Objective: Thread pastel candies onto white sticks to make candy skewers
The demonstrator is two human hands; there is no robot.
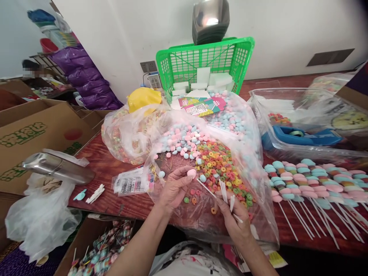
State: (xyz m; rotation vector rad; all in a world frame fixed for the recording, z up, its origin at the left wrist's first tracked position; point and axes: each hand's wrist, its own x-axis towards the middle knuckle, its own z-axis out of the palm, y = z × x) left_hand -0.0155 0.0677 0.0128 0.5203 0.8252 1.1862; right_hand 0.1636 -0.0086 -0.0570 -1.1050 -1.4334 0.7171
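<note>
My left hand [174, 188] pinches a pink marshmallow candy [191, 173] between thumb and fingers. My right hand [234, 218] is closed round several thin white sticks [223, 190], one of which points up and left toward the pink candy. Both hands hover over an open clear plastic bag [253, 161] spread on the table. The bag holds a heap of pink and blue marshmallow candies [184, 142] and a heap of colourful ring candies [218, 165].
Finished candy skewers [313, 184] lie in a row at the right on the red-brown table [106, 168]. A green basket [201, 63], a clear tub [304, 115] with a blue tape dispenser [299, 135], cardboard boxes [31, 134] and a metal bottle [57, 168] stand around.
</note>
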